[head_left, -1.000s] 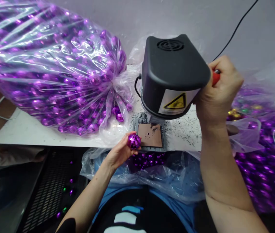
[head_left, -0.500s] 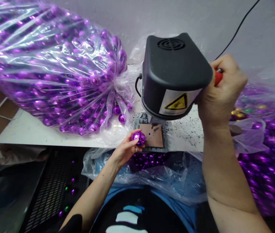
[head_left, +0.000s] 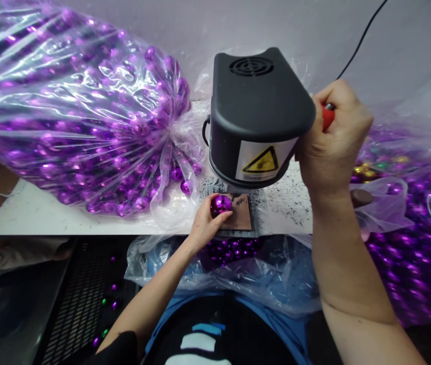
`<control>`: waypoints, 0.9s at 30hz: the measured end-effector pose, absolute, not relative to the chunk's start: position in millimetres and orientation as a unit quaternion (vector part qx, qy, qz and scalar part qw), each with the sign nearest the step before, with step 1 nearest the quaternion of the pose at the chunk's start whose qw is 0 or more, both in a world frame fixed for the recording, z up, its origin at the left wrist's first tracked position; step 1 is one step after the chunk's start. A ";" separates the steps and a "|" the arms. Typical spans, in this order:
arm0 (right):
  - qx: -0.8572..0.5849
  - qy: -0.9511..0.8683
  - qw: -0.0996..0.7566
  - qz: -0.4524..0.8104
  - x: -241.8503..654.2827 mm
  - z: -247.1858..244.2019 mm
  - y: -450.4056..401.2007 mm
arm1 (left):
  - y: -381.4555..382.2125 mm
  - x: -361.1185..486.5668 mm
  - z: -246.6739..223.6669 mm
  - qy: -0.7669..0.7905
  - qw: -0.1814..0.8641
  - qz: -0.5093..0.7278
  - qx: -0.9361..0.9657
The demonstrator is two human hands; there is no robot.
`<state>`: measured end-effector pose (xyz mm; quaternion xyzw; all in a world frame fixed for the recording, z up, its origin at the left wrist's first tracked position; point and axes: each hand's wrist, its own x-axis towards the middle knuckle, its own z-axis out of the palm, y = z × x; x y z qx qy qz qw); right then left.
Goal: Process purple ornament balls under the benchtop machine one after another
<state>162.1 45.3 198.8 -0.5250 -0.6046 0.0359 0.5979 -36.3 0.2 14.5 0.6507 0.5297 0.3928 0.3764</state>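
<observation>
Between the fingers of my left hand [head_left: 206, 222] is a shiny purple faceted ball [head_left: 223, 204], held over a brown plate [head_left: 240, 219] on the base of a black press machine [head_left: 257, 106]. The machine's rounded head, with a vent on top and a yellow warning label [head_left: 264, 159], hangs above the ball and hides the tool under it. At the machine's right side my right hand [head_left: 339, 126] is wrapped round a red-gripped lever handle [head_left: 327, 117]. Below the table edge, an open clear plastic bag [head_left: 276, 284] holds many purple balls [head_left: 234, 249].
A big clear bag of purple balls [head_left: 86, 121] lies on the white table [head_left: 29, 215] at left. Dark shavings [head_left: 287, 205] litter the table. More bagged balls [head_left: 413, 263] are at right. A black cable [head_left: 363, 40] runs up the wall. Several loose balls lie on a black crate [head_left: 82, 294].
My left hand has brought the purple ball slightly up and right, further over the brown plate, with the thumb now beneath it. The right hand keeps hold of the lever. The whole view has shifted slightly.
</observation>
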 end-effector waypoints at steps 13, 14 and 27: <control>-0.510 -0.616 0.600 0.023 162.3 197.3 44.9 | 9.7 -27.1 14.7 0.487 0.220 0.350 0.770; -0.509 -0.617 0.600 0.022 161.9 197.9 44.5 | 10.3 -28.8 14.8 0.487 0.215 0.343 0.774; -0.520 -0.619 0.589 0.006 161.4 201.3 43.5 | 16.8 -48.2 2.9 0.529 0.335 0.387 0.677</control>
